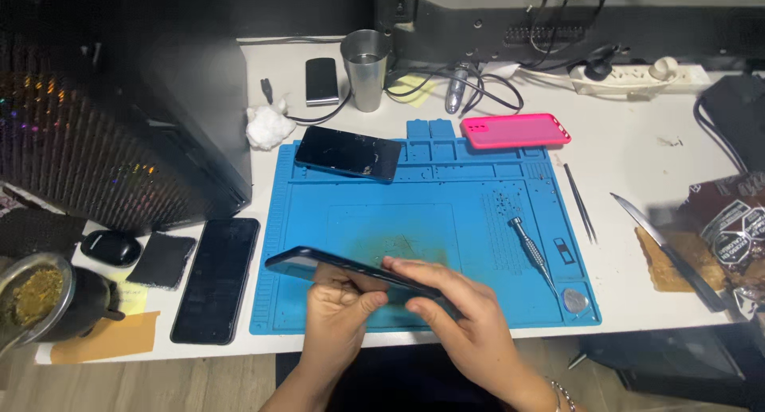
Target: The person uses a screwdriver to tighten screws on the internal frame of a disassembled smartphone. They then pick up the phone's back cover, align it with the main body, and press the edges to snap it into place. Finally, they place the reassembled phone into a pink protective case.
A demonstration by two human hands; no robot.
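Observation:
Both my hands hold a dark smartphone (319, 264) edge-on above the front of a blue repair mat (446, 193). My left hand (339, 308) grips it from below near its middle. My right hand (462, 312) closes over its right end, fingers across the top edge. A second dark phone with a cracked face (348, 152) lies on the mat's far left corner. A small screwdriver (532, 254) rests on the mat's right side, with a round metal disc (575, 300) near its tip.
A third black phone (217, 278) lies left of the mat, and a pink phone case (515, 131) behind it. Tweezers (581, 204), a knife (669, 249) and a brown packet (729, 221) are right. A steel cup (366, 68), cables and a computer case (119, 109) stand behind.

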